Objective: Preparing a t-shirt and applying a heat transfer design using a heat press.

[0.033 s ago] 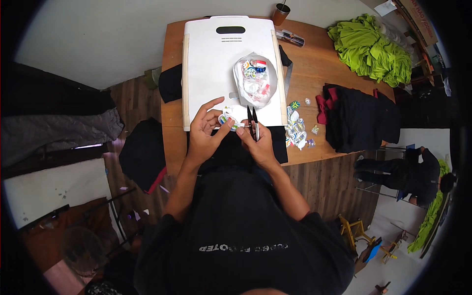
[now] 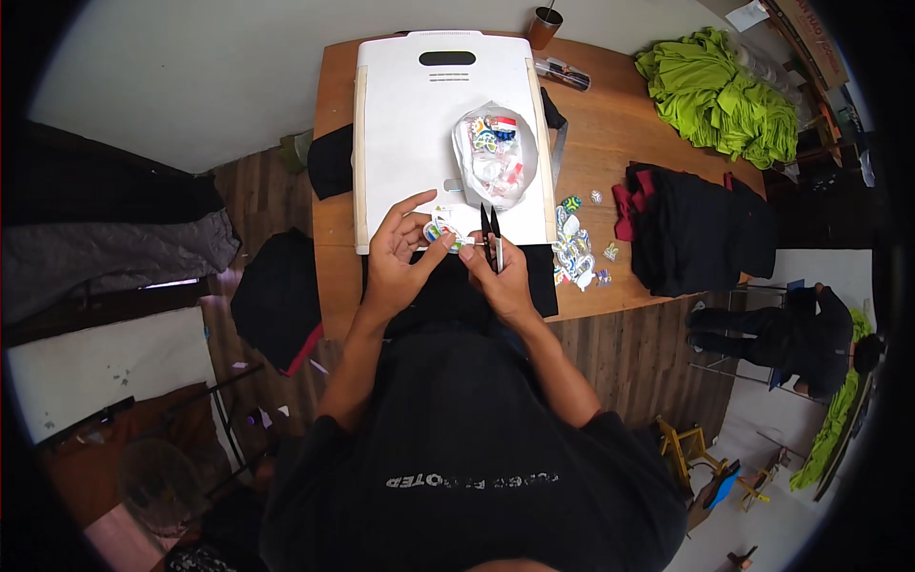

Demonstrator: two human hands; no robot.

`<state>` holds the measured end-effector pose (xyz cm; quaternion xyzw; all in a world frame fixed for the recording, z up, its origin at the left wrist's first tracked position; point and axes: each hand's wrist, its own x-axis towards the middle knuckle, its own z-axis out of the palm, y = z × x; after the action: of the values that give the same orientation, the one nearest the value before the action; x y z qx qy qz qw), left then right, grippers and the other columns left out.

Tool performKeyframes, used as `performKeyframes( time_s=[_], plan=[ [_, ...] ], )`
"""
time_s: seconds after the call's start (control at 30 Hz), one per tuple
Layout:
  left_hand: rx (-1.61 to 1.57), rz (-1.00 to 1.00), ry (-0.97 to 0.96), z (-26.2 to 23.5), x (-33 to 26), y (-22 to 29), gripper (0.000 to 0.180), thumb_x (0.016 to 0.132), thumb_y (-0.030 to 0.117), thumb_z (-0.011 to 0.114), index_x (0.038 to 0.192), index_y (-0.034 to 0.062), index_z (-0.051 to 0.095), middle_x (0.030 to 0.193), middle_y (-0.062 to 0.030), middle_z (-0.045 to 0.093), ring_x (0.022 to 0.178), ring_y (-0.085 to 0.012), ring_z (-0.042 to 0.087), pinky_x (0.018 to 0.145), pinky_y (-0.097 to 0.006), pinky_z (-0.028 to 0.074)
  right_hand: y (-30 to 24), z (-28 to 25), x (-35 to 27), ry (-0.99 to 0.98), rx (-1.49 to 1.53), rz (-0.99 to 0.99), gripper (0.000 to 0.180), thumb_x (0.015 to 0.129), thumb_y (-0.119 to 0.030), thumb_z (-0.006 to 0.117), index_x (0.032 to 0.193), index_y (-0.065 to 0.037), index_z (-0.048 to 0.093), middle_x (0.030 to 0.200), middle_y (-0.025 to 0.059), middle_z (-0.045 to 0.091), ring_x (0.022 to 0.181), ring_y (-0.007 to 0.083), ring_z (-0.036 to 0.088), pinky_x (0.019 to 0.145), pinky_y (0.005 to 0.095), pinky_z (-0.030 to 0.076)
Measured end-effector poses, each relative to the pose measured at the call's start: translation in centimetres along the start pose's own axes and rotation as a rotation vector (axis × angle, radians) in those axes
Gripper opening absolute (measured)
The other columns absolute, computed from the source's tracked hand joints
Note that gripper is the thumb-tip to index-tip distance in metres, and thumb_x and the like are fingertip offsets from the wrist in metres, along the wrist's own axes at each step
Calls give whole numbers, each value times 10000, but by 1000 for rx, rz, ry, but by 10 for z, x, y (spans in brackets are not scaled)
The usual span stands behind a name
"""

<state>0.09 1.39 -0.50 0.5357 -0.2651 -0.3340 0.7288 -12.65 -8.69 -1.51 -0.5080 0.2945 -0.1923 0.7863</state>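
While both hands meet at the near edge of the white board, the scene reads as follows.

Step in hand: trimming, by my judgement; a small colourful sticker piece (image 2: 441,230) is being cut to shape or cut free with a pair of black snips (image 2: 491,238).
Left hand (image 2: 400,255): thumb and fingertips pinch the sticker piece, the other fingers fanned loosely over the white board (image 2: 410,124).
Right hand (image 2: 503,276): curled around the snips, whose blades point away from the body and lie nearly together, just beside the sticker piece.
Sticker piece: at the board's near edge, between the two hands, held just above a black cloth (image 2: 534,276) at the edge of the wooden table (image 2: 610,124).
Supply: a clear plastic bag (image 2: 494,157) of more stickers lies on the board just beyond the blades.
Finished pile: loose cut stickers (image 2: 575,250) lie on the table to the right.
Next move calls for: a steady pinch and small turns of the piece, with the fingertips kept clear of the blades.
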Motion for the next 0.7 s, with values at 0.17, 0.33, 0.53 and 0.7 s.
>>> performKeyframes(
  time_s=[0.17,0.33,0.53,0.7],
  plan=[
    [-7,6,-12,2,-2,-1,556,899,-66,680,1404,-44,447,1057,-74,648,996,-103,636,878,-235,503,0,-2,1,7,23,14,173,954,-155,698,1006,-26,594,689,-111,407,611,-7,345,569,174,298],
    [10,32,-22,0,-2,-1,529,894,-82,676,1381,-55,471,1049,-72,649,993,-108,639,890,-240,504,2,-5,1,-20,14,-8,159,953,-148,697,1005,-37,595,687,-117,400,609,-10,341,563,171,284],
    [6,39,-13,0,-2,0,516,883,-90,685,1358,-64,484,1045,-79,652,985,-111,641,895,-240,510,-3,-8,3,-25,23,-18,146,950,-144,697,996,-44,600,685,-118,397,600,-12,336,550,176,272],
    [19,42,-15,-1,-1,-1,482,878,-90,692,1321,-65,504,1044,-88,658,982,-113,642,896,-240,513,-2,-12,8,-64,-46,-92,169,967,-186,668,990,-39,587,669,-79,446,538,15,371,476,201,271]
  ],
)
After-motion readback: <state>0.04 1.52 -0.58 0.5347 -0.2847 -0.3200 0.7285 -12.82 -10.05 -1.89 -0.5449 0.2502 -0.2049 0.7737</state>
